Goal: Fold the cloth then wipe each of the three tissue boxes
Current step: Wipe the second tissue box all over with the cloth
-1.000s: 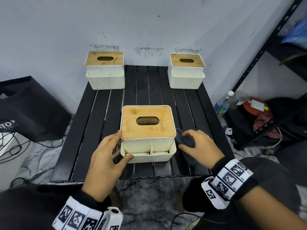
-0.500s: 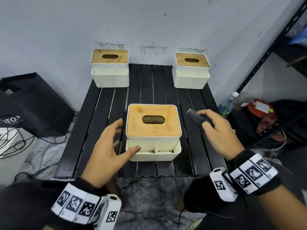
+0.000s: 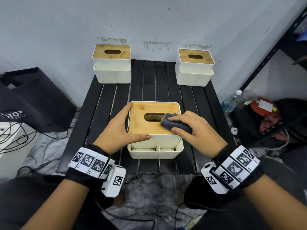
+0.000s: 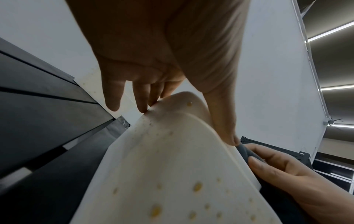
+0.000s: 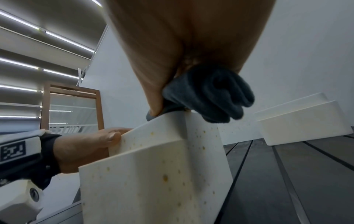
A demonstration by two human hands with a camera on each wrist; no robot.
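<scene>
The near tissue box (image 3: 146,123), white with a bamboo lid and oval slot, stands in the middle of the black slatted table (image 3: 106,103). My right hand (image 3: 191,127) grips a folded dark grey cloth (image 3: 176,124) and presses it on the lid's right side beside the slot; the cloth (image 5: 210,94) shows bunched under the palm. My left hand (image 3: 123,128) braces the box's left corner, fingers along the side, thumb across the front face (image 4: 172,166). Two more tissue boxes stand at the back left (image 3: 112,63) and back right (image 3: 195,67).
A black bag (image 3: 33,100) sits on the floor at the left with cables (image 3: 13,136) beside it. At the right are a black metal rack (image 3: 272,52), plastic bottles (image 3: 230,102) and a pile of dark things. The wall lies right behind the table.
My right hand rose from the box's right side with the cloth and came down onto the lid. My left hand closed in against the box's left corner.
</scene>
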